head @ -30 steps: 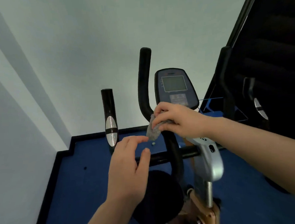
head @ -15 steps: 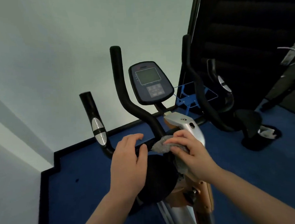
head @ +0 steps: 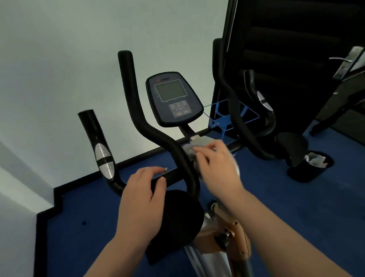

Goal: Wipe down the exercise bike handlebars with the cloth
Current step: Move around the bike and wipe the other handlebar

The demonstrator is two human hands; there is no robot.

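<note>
While your left hand [head: 141, 199] curls around the crossbar [head: 170, 177], your right hand [head: 217, 168] clutches the grey cloth [head: 189, 151] under its fingers, pressed beside the black handlebar [head: 156, 137].

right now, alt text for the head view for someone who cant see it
The right hand presses a grey cloth against the exercise bike's black handlebars, below the console. The left hand grips the crossbar.
</note>
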